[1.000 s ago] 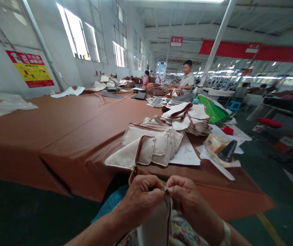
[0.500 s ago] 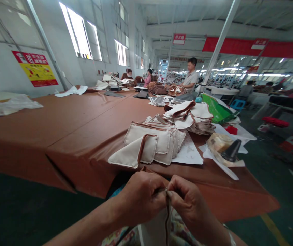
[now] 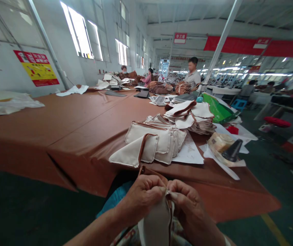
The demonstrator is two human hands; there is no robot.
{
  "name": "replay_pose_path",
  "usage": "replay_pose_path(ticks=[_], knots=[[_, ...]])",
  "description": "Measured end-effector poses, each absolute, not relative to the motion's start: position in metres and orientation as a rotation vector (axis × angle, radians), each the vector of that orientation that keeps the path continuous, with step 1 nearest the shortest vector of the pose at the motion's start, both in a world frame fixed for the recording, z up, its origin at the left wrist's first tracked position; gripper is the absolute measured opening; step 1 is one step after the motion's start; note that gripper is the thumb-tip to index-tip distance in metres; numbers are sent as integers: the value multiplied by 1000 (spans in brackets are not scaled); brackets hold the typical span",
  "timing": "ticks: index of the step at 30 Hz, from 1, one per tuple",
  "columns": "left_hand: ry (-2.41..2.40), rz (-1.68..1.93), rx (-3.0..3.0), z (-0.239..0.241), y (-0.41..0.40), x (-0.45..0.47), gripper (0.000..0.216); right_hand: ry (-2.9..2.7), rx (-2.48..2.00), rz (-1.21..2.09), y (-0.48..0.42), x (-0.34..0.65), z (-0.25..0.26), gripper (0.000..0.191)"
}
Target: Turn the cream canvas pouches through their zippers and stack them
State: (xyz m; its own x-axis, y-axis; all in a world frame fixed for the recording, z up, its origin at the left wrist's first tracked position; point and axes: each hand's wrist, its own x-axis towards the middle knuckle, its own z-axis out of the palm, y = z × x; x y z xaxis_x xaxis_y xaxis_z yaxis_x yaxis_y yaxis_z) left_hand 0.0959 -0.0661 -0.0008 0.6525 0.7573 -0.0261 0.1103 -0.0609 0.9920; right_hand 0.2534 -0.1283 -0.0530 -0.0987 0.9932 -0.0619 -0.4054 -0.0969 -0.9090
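Low in the view, over my lap, both hands pinch the top edge of a cream fabric piece with brown edging (image 3: 156,222). My left hand (image 3: 146,193) is closed, thumb and forefinger pressed on the fabric's edge. Right beside it my right hand (image 3: 187,201) is closed on the same edge, fingertips almost touching the left ones. The piece hangs down between my wrists, and a brown part of it shows above the knuckles. Just beyond, on the table, lie several similar cream pieces (image 3: 148,138), fanned and overlapping.
The table (image 3: 67,126) has a brown cover. A second cream stack (image 3: 200,118) lies behind, beside a green bag (image 3: 219,107). At right stand a black cone (image 3: 232,150) and a yellowish lump (image 3: 219,141) on paper. A person (image 3: 192,77) stands beyond the table.
My hands have shifted slightly and opened out a little, showing more of the cream fabric and its brown part. The standing person in the background has moved a brown bundle.
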Motion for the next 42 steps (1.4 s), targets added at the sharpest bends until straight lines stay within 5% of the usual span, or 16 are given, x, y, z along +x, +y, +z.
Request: replay_pose_path(ticks=[8, 15, 30, 38, 42], knots=[[644, 1004, 2314, 1, -70, 82, 11, -1062, -1156, 1258, -126, 245, -32, 19], [738, 977, 2777, 7, -78, 80, 16, -1323, -1324, 897, -126, 237, -34, 14], [1033, 757, 2152, -22, -88, 81, 16, -1417, -1229, 651, -128, 234, -61, 15], [1089, 777, 1709, -19, -92, 92, 15, -918, -1077, 1395, -134, 236, -57, 30], [1067, 818, 1666, -25, -95, 93, 17, -955, -1115, 1372, -136, 241, -49, 31]])
